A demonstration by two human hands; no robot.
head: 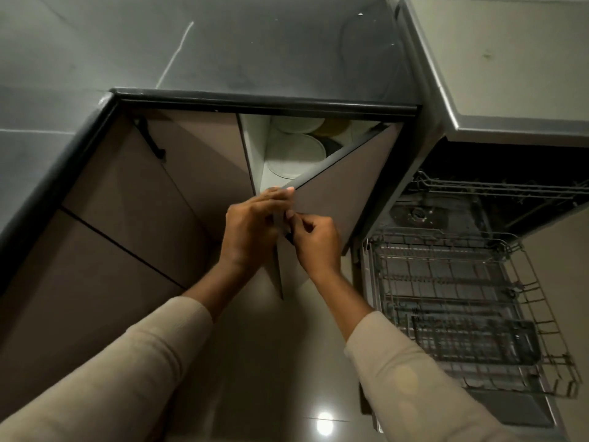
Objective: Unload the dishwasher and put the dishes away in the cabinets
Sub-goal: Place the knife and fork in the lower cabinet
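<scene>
- Head view, my only feed.
- Cabinet door [344, 193] stands part open under the front edge of the countertop [255, 52]. It is hinged on the side next to the dishwasher [446, 205], and its free edge swings out toward me.
- The door's long axis is vertical. Its top edge runs from the hinge side down-left to the corner at my hands.
- Left hand [251, 229]: fingers curled over the door's top free corner, gripping it.
- Right hand [315, 245]: just below the left, fingers curled, thumb and forefinger pinching at the door's free edge. There is a dark bit under the fingers, and I can't tell if it's a handle.
- Plates [298, 149]: white, stacked flat and face up inside the cabinet, seen through the gap. There are more on the shelf above, one of them yellowish. No long axis, they're round.
- The dishwasher is open at the right. Its lower rack [462, 298] is pulled out, long axis pointing from the tub toward me. I see no dishes in it.
- Upper rack [497, 186] sits inside the tub. Its contents are too dark to read.
- Beige sleeves [127, 378] cover both forearms, above a glossy floor [287, 362].
</scene>
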